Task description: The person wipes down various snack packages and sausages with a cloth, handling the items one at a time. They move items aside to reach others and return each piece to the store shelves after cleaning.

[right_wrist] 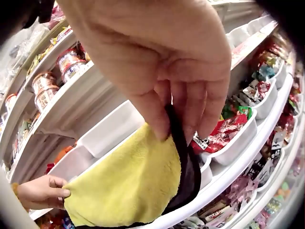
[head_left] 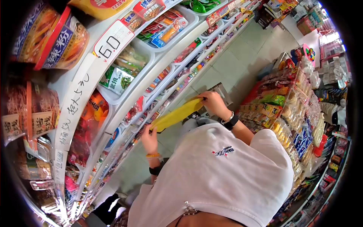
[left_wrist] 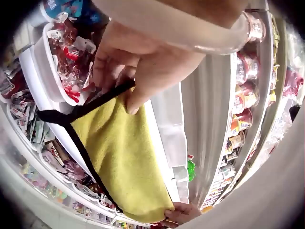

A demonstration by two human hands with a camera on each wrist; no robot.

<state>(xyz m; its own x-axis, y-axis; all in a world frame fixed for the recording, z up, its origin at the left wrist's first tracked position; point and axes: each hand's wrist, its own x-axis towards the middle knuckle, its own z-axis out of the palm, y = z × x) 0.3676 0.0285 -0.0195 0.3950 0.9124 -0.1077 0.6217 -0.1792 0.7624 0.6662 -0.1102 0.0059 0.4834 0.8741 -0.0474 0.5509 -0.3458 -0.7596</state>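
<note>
A yellow cloth point(head_left: 177, 114) with a black edge is stretched between my two hands in front of the white shirt. My left hand point(head_left: 150, 140) pinches one end of it; in the left wrist view the thumb and fingers point(left_wrist: 136, 102) grip the black border. The other end is held by my right hand point(head_left: 215, 104), whose thumb and fingers pinch the dark edge in the right wrist view. Fuzzy yellow pile point(right_wrist: 128, 179) faces up there, and a darker underside shows where the edge folds over near the right fingers.
Shelves with white bins point(head_left: 151, 60) of packaged snacks run along the left, with a handwritten price tag point(head_left: 113, 39) on the rail. Instant noodle tubs point(head_left: 66, 41) stand on an upper shelf. Across the tiled aisle point(head_left: 242, 53) rises a stacked snack display point(head_left: 280, 102).
</note>
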